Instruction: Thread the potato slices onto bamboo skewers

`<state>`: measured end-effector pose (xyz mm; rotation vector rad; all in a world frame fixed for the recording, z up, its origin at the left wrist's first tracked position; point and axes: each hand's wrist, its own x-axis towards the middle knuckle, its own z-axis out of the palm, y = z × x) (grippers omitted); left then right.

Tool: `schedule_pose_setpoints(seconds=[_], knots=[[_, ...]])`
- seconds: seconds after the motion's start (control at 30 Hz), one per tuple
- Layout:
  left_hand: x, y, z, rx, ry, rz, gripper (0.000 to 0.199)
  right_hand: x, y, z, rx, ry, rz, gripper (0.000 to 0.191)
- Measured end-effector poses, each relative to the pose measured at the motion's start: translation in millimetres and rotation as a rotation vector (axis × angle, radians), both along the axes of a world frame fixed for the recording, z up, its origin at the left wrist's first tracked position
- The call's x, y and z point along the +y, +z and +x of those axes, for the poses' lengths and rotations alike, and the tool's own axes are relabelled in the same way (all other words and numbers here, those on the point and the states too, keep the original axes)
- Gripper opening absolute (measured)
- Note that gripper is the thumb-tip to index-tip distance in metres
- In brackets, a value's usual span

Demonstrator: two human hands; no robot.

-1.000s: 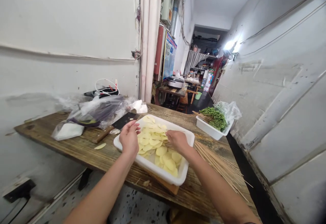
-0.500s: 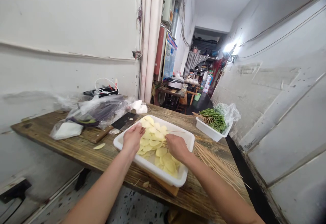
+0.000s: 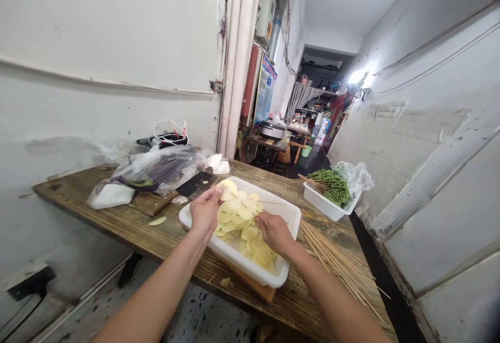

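Observation:
A white plastic tray on the table holds thin, pale-yellow potato slices. Over its left side, my left hand is closed, pinching the edge of a potato slice between thumb and fingers. Across from it my right hand is closed around the near end of a thin bamboo skewer, most of which its fingers and the slices hide. A row of overlapping slices lies between the two hands. Further skewers with slices rest in the tray, one bare skewer end sticking out toward the right rim.
Loose bamboo skewers lie fanned out right of the tray. Beyond them a white basin holds skewered green vegetables. At left are a cleaver, a plastic bag and a single stray slice. A wall borders the left.
The view has shifted slightly, so the scene sits a little further right. My right hand has drawn slightly toward me; my left hand keeps its pinch on the slice.

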<state>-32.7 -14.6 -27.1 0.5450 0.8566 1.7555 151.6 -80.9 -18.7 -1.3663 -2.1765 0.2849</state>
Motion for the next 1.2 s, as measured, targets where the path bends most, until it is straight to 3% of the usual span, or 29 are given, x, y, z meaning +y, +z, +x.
schedule_pose_setpoints(seconds=[0.27,0.43,0.57,0.63,0.8,0.87,1.03,1.2], knots=[[0.9,-3.0,0.2,0.073,-0.003,-0.004,0.028,11.1,2.7,10.5,0.193,0.152,-0.289,0.037],[1.0,-3.5,-0.2,0.087,0.005,-0.009,0.028,2.2,0.3,1.4,0.259,0.002,-0.14,0.023],[-0.9,-2.2,-0.8,0.077,-0.016,-0.005,0.028,-2.6,0.6,-3.9,0.304,-0.03,-0.154,0.018],[-0.8,-2.1,-1.2,0.064,-0.03,-0.005,0.028,-0.8,2.4,-3.0,0.321,-0.005,-0.219,0.02],[1.3,-2.1,-1.2,0.037,-0.085,0.01,0.025,6.5,9.3,4.0,0.575,0.128,-0.687,0.031],[0.7,-0.1,-0.9,0.011,-0.088,0.005,0.023,7.3,10.8,5.0,0.647,0.15,-0.769,0.034],[-3.3,8.6,-0.6,-0.092,-0.058,-0.008,0.013,5.9,7.2,4.1,0.657,0.105,-0.672,0.03],[-3.1,11.0,-1.9,-0.079,0.021,-0.073,0.01,8.6,1.5,17.1,0.382,-0.017,-0.286,0.015]])
